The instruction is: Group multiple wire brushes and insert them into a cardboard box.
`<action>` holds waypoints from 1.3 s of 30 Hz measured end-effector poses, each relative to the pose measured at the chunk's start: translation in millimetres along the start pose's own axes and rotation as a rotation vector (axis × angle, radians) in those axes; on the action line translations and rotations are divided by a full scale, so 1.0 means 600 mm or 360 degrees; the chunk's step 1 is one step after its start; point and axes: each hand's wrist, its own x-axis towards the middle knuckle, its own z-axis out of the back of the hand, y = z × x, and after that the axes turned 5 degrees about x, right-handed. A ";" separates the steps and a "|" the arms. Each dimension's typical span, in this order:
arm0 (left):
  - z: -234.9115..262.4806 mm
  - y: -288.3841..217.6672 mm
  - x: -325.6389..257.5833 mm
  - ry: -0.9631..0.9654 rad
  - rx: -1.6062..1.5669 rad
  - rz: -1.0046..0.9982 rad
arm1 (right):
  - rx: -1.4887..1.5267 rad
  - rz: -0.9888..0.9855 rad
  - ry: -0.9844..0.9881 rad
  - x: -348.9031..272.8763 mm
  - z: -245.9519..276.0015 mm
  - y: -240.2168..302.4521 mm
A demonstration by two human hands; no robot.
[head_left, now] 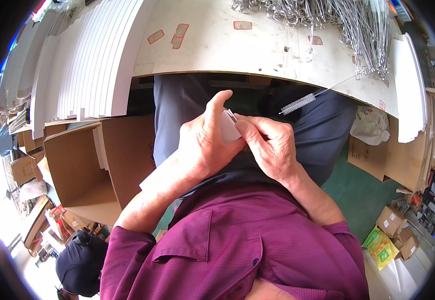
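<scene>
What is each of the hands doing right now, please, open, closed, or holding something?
Left hand: closed around a long flat white sleeve.
Right hand: fingers pinched at the sleeve's open end, on a thin wire brush.

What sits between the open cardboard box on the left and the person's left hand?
In the head view, only the lap in grey-blue trousers lies between the cardboard box and the left hand, which holds a long white card sleeve.

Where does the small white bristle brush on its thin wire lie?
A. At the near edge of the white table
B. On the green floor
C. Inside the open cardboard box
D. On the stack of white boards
A: the brush lies at the white table's near edge, above the right hand.
</scene>
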 end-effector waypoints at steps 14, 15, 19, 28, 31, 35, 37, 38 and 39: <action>-0.010 0.001 -0.007 -0.0020 0.0154 -0.0243 | 0.0395 -0.0397 0.0022 0.003 -0.008 -0.015; -0.009 0.000 -0.004 -0.0004 0.0112 -0.0254 | 0.0339 -0.0395 -0.0006 0.003 -0.006 -0.015; -0.009 0.004 -0.009 0.0071 0.0100 -0.0150 | 0.0260 -0.0438 -0.0081 0.010 0.008 -0.015; 0.012 0.004 -0.012 0.0299 0.0185 -0.0025 | 0.0298 -0.0333 -0.0025 0.014 0.016 -0.016; 0.012 0.003 -0.012 0.0295 0.0171 -0.0017 | 0.0339 -0.0316 -0.0024 0.013 0.018 -0.018; 0.013 0.001 -0.011 0.0317 0.0155 -0.0004 | 0.0335 -0.0297 -0.0033 0.014 0.020 -0.012; 0.012 0.003 -0.011 0.0309 0.0131 -0.0008 | 0.0356 -0.0329 -0.0024 0.014 0.023 -0.008; 0.012 0.004 -0.012 0.0310 0.0132 -0.0008 | 0.0376 -0.0361 -0.0013 0.014 0.025 -0.007; 0.011 0.005 -0.012 0.0295 0.0127 -0.0022 | 0.0377 -0.0361 -0.0013 0.015 0.024 -0.007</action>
